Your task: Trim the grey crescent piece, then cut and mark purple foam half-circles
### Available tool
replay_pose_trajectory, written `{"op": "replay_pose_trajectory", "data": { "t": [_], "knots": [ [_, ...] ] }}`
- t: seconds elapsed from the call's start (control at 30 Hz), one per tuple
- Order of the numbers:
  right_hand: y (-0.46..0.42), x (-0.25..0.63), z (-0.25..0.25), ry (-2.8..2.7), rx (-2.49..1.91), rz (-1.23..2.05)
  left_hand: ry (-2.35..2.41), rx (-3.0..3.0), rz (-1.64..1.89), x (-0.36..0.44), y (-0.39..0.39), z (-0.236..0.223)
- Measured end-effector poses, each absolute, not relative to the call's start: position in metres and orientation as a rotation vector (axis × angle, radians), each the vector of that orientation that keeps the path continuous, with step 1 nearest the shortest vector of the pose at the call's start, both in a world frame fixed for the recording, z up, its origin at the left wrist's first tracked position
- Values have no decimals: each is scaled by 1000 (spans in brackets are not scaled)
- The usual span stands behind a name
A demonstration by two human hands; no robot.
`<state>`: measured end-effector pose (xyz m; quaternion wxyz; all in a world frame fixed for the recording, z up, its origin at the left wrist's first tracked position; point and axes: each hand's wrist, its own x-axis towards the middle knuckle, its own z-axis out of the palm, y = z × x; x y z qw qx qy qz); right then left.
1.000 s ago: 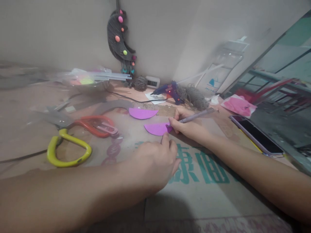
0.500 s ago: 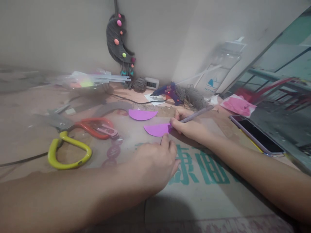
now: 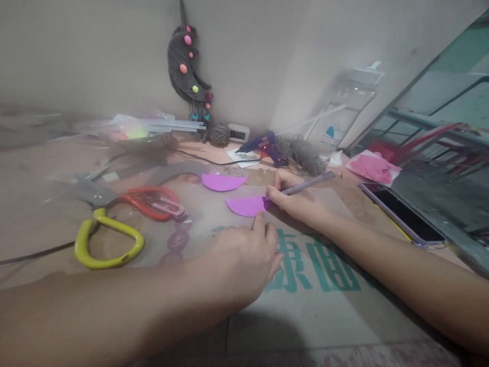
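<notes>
My right hand is closed around a slim greyish pen. Its tip meets the right end of a purple half-circle of paper, where a small dark mark shows. My left hand rests a fingertip on the lower edge of that same piece, the other fingers bent and apart with nothing between them. Just behind lies a second purple half-circle, untouched, its straight edge facing away from me. Both pieces lie flat on the printed cardboard.
On the left lie scissors with yellow and red handles. At the back are a blue glue gun, grey yarn, a small digital clock and a clear bottle. A phone lies right. A dark crescent ornament hangs above.
The pen's upper end has tilted slightly down and to the right. Both hands and the purple pieces stay almost in place; the view has shifted very little.
</notes>
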<state>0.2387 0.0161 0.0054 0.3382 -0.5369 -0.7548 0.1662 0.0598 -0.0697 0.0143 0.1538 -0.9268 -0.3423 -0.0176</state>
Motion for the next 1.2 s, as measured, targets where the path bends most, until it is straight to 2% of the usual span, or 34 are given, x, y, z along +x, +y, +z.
{"op": "replay_pose_trajectory", "data": {
  "t": [0.23, 0.4, 0.67, 0.87, 0.97, 1.1, 1.2],
  "knots": [
    [12, 235, 11, -1939, -1393, 490, -972, -2665, -65, 59, -70, 11],
    [11, 239, 20, -1766, -1283, 590, -992, -2709, -214, 57, -66, 10],
    [49, 282, 17, -2067, -1348, 16, -949, -2697, -290, 55, -66, 6],
    [63, 293, -2, -2297, -1376, -149, -936, -2673, -356, 54, -66, 4],
    [49, 284, 6, -2223, -1350, -72, -955, -2685, -325, 54, -66, 4],
    [24, 264, 26, -2178, -1361, 202, -911, -2673, -316, 54, -65, 1],
    [11, 251, 36, -2303, -1233, 291, -854, -2661, -317, 54, -63, -2]
  ]
}}
